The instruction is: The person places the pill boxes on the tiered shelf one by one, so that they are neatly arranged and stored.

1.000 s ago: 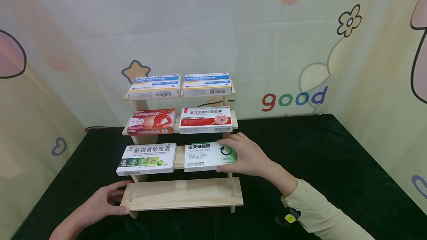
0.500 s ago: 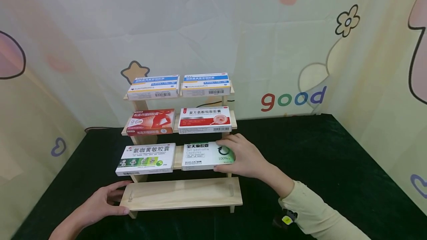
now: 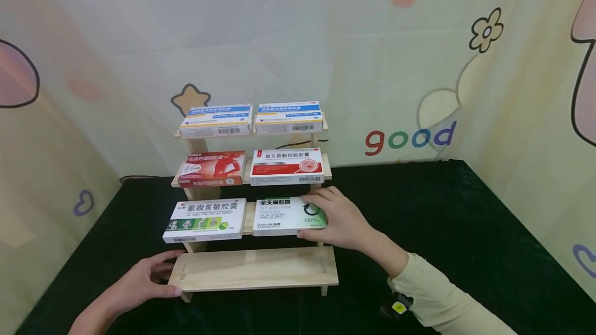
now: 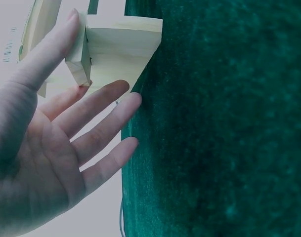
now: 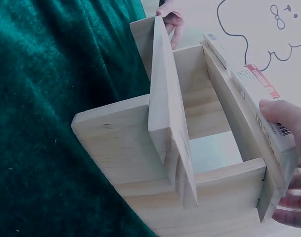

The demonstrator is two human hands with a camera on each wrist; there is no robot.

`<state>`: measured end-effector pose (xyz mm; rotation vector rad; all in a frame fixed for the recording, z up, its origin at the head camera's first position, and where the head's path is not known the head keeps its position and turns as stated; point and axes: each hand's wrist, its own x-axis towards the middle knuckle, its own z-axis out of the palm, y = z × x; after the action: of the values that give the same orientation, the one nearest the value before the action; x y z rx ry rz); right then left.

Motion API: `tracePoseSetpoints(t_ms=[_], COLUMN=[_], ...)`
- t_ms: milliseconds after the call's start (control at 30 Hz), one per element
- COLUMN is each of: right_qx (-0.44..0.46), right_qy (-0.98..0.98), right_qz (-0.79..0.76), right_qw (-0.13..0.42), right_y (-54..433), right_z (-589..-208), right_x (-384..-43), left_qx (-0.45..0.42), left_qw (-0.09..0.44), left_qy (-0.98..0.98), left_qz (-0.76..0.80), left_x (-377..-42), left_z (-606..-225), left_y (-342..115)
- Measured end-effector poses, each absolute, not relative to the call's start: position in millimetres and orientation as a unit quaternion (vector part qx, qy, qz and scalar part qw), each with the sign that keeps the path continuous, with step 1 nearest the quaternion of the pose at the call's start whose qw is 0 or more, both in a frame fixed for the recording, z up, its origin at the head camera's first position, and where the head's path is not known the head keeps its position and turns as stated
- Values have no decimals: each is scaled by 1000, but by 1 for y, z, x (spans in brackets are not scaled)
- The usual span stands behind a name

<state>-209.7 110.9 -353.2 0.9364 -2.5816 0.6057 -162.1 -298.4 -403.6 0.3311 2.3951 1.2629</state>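
Observation:
A stepped wooden display rack (image 3: 253, 270) stands on the dark green cloth, its lowest board bare. My left hand (image 3: 142, 280) pinches the left end of that board between thumb and index finger; in the left wrist view the other fingers (image 4: 108, 128) extend loosely past it. On the shelf above, at the right, lies a white-and-green medicine box (image 3: 279, 217) of capsules. My right hand (image 3: 342, 218) grips its right end, thumb at the front edge and fingers at the back. To its left lies another white-and-green medicine box (image 3: 205, 218), with a gap between the two.
A red medicine box (image 3: 211, 168) and a white-and-red one (image 3: 286, 166) lie on the shelf higher up. Two white-and-blue boxes, left (image 3: 216, 120) and right (image 3: 289, 117), occupy the top shelf. Behind the rack hangs a printed curtain (image 3: 298, 40). Green cloth (image 3: 419, 206) surrounds the rack.
My right hand and the white-and-green box it grips have shifted slightly left along the shelf, narrowing the gap to the neighbouring box. My left hand has stayed on the rack.

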Motion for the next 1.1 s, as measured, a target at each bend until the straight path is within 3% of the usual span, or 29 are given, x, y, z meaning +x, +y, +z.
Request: tracePoseSetpoints(t_ms=[833,1100], right_qx=[326,347], right_qy=[-905,-899], right_qz=[212,179], right_qw=[171,197], right_y=[116,115], right_z=[-356,-360], right_x=[-213,-212], left_qx=[122,139], left_qw=[207,211], left_qy=[871,869], left_qz=[429,425], left_x=[-168,-168], left_z=[-397,-400], left_y=[-295,-300])
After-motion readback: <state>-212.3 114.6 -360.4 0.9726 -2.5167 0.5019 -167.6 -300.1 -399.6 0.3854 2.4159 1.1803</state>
